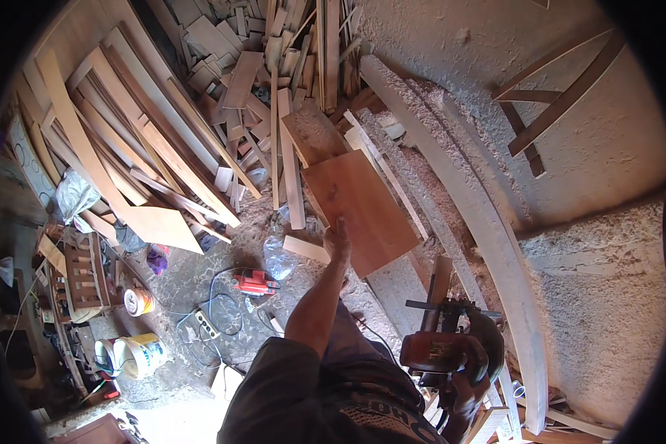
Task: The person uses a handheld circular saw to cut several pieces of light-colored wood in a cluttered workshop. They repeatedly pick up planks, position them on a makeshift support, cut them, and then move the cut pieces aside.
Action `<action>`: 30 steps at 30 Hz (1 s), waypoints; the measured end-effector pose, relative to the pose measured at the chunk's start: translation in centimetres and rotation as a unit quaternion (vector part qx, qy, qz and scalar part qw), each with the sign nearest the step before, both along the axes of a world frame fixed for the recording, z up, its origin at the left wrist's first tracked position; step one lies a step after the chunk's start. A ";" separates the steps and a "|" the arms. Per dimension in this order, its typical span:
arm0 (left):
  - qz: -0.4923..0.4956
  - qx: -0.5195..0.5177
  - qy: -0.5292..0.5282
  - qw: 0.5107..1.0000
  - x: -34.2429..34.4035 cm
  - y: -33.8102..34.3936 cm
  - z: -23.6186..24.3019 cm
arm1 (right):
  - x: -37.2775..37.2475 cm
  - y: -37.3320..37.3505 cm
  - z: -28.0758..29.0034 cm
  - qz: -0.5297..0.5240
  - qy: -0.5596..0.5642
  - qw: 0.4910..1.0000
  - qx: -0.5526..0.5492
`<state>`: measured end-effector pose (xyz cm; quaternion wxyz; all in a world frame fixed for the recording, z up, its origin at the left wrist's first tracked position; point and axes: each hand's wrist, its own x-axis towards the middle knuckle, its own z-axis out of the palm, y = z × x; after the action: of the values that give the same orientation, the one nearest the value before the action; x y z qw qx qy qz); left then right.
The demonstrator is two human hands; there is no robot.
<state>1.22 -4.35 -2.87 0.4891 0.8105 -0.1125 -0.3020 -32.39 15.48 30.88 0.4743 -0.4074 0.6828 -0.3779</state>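
My left hand (338, 243) grips the near-left edge of a flat rectangular wooden board (360, 211), thumb lying on top and the other fingers hidden beneath. The board has a smooth reddish-brown face with a darker knot and is held above a long plank (394, 285). At the lower right, a dark circular saw (438, 351) with a reddish motor housing is beside my body. My right hand (468, 392) is in shadow, wrapped around the saw's rear part; its fingers show only in part. A narrow wood strip (438, 285) lies just past the saw.
Long boards (148, 140) lean in a stack at left. Offcuts (226, 44) pile up at the far side. A red power tool (255, 282), a power strip (206, 324) with cords and buckets (142, 355) stand on the floor. Dusty curved-looking beams (466, 200) run along the right wall.
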 end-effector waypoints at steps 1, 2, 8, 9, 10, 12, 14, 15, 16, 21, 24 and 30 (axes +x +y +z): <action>-0.003 0.004 0.006 1.000 -0.3 -0.1 0.0 | -0.1 -0.1 0.1 0.005 0.005 1.000 -0.001; -0.009 0.012 0.010 1.000 -0.3 -0.2 0.0 | -0.1 0.2 0.1 0.009 0.008 1.000 0.001; -0.079 0.001 -0.008 0.997 1.7 0.0 0.7 | -1.6 0.8 -1.4 0.082 0.065 0.994 0.037; -0.118 0.036 -0.009 0.992 2.9 0.2 1.8 | -0.8 0.3 -0.7 0.096 0.069 0.992 0.039; -0.075 0.013 -0.067 0.995 5.9 0.7 1.6 | 0.2 -0.4 -0.3 0.132 0.072 0.988 0.028; -0.081 -0.013 -0.203 0.976 7.7 0.8 3.7 | 1.4 -1.2 0.2 0.181 0.102 0.978 0.016; -0.188 -0.058 -0.298 0.934 7.2 0.6 9.8 | 2.4 -1.7 0.2 0.218 0.145 0.965 -0.017; -0.276 -0.076 -0.352 0.891 8.6 0.7 11.3 | 3.3 -2.3 -0.1 0.246 0.145 0.958 -0.024; -0.361 -0.094 -0.399 0.838 9.9 0.7 12.3 | 4.1 -2.7 -0.4 0.272 0.148 0.950 -0.030; -0.612 -0.055 -0.600 0.512 10.9 1.0 14.5 | 7.7 -4.3 -2.4 0.322 0.147 0.935 0.012; -0.615 -0.094 -0.655 0.429 12.2 0.9 11.4 | 9.5 -5.4 -4.1 0.340 0.172 0.924 0.019; -0.582 -0.123 -0.666 0.450 10.4 -0.5 6.9 | 11.1 -7.0 -7.3 0.338 0.196 0.918 0.060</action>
<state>11.63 -4.87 4.06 0.0695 0.4405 -0.8851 0.1330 -21.30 8.44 23.54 0.4538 -0.6510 0.6050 -0.0655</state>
